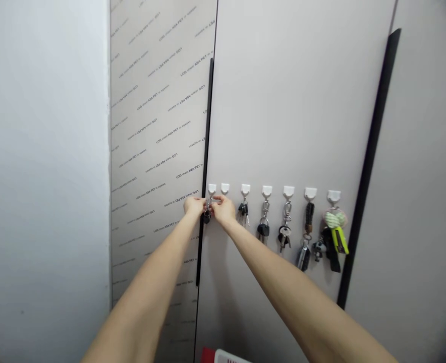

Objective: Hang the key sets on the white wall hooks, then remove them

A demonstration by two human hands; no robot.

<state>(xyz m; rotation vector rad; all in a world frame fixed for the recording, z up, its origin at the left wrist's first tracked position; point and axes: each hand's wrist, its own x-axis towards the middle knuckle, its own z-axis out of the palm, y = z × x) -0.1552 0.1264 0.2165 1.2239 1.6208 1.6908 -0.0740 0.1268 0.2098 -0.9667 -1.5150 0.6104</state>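
Note:
A small bunch of keys (207, 218) with a metal clasp and a dark key head hangs below the leftmost white hook (212, 188). From the left, my left hand (194, 205) pinches its upper part with closed fingers. On the other side, my right hand (223, 208) closes its thumb and fingers on the same bunch. Just right of that hook sits a second white hook (225, 188) with nothing on it. My fingers partly cover the clasp.
More hooks carry several key bunches to the right: dark keys (243, 214), a black-headed key (263, 229), silver keys (284, 236), a braided strap (309, 218) and a yellow-green tag (339, 240). Long black handles (209, 111) edge the pale cabinet door (302, 91). A red-and-white object (223, 356) shows below.

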